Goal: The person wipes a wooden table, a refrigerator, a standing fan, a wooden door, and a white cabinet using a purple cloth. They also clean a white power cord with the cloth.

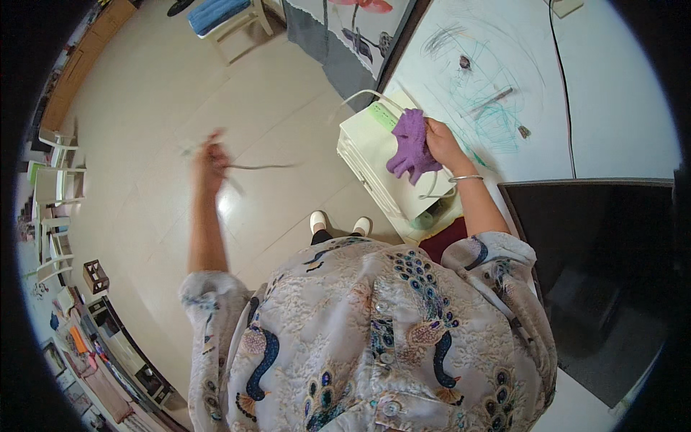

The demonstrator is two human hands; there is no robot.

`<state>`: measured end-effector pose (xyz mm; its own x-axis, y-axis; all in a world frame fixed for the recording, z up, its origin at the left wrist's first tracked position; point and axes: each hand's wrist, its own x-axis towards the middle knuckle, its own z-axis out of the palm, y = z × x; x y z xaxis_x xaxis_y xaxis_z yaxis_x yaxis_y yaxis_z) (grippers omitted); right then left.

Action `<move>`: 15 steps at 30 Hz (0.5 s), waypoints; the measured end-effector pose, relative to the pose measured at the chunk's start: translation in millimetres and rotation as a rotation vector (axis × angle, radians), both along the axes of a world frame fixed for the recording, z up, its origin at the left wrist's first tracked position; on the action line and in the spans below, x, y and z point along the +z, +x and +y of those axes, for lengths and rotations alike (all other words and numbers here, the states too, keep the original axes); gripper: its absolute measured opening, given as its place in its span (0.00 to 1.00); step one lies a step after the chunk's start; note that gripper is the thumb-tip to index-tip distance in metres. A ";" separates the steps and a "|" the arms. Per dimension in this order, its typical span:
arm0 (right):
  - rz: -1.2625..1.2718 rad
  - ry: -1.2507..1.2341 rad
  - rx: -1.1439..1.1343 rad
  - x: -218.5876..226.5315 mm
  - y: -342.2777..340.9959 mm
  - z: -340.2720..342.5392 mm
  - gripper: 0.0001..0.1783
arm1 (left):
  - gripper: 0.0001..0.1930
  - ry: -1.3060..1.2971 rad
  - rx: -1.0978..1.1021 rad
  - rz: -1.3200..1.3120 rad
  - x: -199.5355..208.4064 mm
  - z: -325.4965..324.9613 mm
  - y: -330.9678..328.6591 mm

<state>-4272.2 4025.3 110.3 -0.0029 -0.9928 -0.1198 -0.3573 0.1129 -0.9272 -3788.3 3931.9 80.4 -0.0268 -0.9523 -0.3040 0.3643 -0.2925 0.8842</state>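
Note:
My left hand is raised over the floor at the left, smeared by motion, its fingers closed on a thin grey cord. The cord sticks out to the right of the fist; whatever else is in the fist is too blurred to make out. At the right, my right hand grips a purple cloth that hangs in folds. Behind and below the cloth stands a pale cream, box-shaped unit with a green label on top. A whitish cable arcs above its far end, and another loop shows near my right wrist.
Against the wall, a white surface carries green and dark scribbles and a hanging black cable. A dark panel stands at the right. A stool with a blue cushion is at the far side; white chairs line the left.

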 end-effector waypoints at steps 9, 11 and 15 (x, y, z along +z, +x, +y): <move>0.233 -0.048 0.096 -1.9 96.9 6.1 0.15 | 0.21 0.285 -0.469 0.159 -3.1 15.7 -238.7; 0.251 -0.044 0.079 -7.3 111.0 11.6 0.17 | 0.20 0.334 -0.420 0.266 -18.9 8.8 -240.4; 0.320 -0.042 0.037 -25.6 124.7 28.5 0.16 | 0.14 0.405 -0.268 0.315 -16.9 2.1 -244.7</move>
<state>-4147.5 4053.8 84.7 0.0021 -0.9970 -0.0776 -0.6349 0.0586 -0.7704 -4033.0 3934.0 63.5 -0.3992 -0.7090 -0.5813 0.4584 -0.7034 0.5432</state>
